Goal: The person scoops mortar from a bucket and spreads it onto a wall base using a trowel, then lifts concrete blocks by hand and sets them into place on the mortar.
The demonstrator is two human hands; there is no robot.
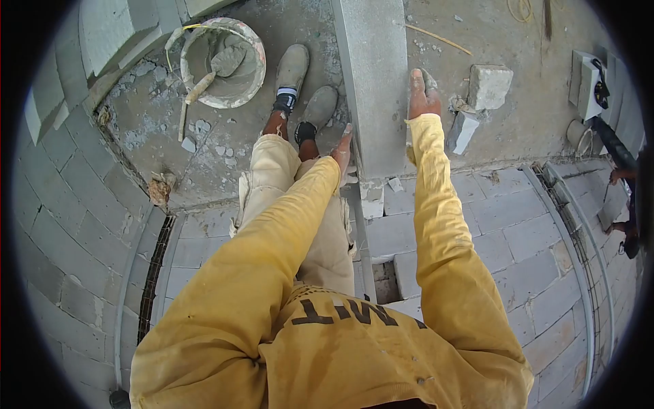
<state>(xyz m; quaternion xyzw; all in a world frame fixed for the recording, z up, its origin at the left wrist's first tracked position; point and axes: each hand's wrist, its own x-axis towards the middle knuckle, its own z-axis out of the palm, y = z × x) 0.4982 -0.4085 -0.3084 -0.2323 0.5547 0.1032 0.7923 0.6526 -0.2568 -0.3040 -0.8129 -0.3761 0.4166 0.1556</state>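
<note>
A long pale grey concrete block [373, 75] stretches from the top edge of the head view down to the wall in front of me. My left hand [343, 148] lies along its left side, fingers stretched forward. Against the opposite side is my right hand [424, 97], thumb and fingers pointing ahead. The block sits between my two palms; the undersides of both hands are hidden. Left of my shoes [319, 109] is a mortar bucket [255, 75] with a trowel [221, 68] in it.
Broken block pieces [489, 86] lie right of my right hand. A block wall [504, 232] stands below, with a square gap [388, 281] and grey conduits [562, 238]. More blocks [116, 31] are at upper left. Another person's hand [621, 176] shows at far right.
</note>
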